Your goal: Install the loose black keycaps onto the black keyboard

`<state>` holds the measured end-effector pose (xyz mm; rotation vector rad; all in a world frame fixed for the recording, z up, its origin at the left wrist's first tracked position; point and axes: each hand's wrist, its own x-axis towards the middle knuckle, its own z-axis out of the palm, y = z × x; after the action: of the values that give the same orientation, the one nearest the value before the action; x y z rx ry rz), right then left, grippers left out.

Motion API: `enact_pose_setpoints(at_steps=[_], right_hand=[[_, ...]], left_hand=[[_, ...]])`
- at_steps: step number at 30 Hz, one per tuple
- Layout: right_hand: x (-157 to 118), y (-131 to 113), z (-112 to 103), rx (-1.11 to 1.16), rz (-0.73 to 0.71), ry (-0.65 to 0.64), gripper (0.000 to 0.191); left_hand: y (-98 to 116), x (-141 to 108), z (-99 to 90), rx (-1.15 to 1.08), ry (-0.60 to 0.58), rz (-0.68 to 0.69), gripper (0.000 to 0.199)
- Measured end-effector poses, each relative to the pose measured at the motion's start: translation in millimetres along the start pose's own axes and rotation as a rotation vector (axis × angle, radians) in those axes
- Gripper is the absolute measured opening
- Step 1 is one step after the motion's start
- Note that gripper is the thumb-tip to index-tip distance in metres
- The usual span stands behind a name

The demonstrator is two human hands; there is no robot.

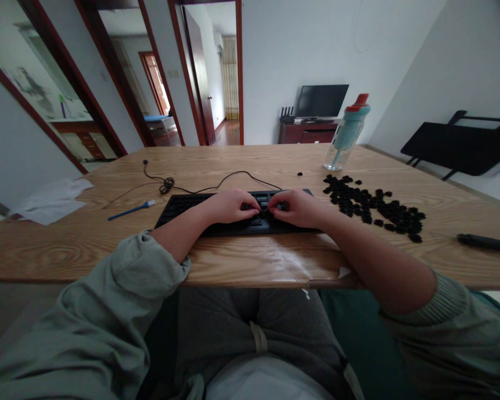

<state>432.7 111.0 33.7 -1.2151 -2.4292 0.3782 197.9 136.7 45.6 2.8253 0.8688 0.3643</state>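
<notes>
Keyboard (pixel 183 206) under both hands, fingers curled together on keys, bottle (pixel 345 139) near loose keycaps (pixel 375 208)

Dim, even daylight, soft glare on the table (pixel 250 261) edge, wide-angle bending toward the corners

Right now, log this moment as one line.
left hand: on keyboard | right hand: on keyboard | loose keycaps: piled right | bottle: upright behind

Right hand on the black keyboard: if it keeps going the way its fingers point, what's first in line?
The right hand points left, across the black keyboard, toward the left hand. Their fingertips are nearly together over the middle keys, so it would probably meet the left hand's fingers first; the gap between them is hard to judge.
</notes>
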Motion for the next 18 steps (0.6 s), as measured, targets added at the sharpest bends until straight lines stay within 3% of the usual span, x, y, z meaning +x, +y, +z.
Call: enact_pose_setpoints(at_steps=[6, 18], right_hand=[[-1.2, 0.7, -3.0, -0.013, -0.104, -0.082, 0.014], [-2.8, -1.0, -2.9, -0.015, -0.056, -0.044, 0.016]], left_hand=[[3.2, -2.3, -5.4, -0.030, -0.043, 0.075, 0.022], [1.6, -1.8, -3.1, -0.020, -0.005, 0.044, 0.020]])
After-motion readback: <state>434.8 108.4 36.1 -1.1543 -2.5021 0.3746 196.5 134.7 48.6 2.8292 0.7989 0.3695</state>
